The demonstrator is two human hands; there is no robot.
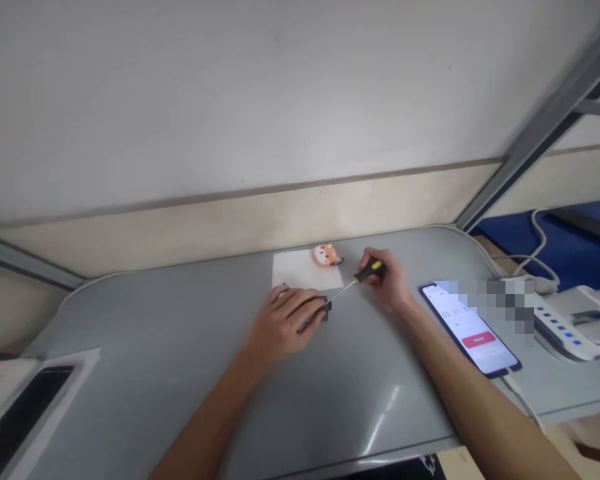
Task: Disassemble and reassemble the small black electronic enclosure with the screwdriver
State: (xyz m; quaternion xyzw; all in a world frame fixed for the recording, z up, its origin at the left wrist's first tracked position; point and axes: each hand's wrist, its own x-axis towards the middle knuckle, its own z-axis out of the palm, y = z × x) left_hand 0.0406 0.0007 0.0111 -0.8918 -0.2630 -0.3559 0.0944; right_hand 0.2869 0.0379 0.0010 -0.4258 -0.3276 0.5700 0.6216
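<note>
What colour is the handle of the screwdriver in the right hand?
The screwdriver handle is black with yellow accents, seen best in the head view.

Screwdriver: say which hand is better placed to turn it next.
Probably the right hand: it grips the screwdriver, which points toward the small dark object where the left hand rests.

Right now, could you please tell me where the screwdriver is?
In the head view, right of centre, the screwdriver is in the right hand, pointing toward the dark piece at the left hand.
</note>
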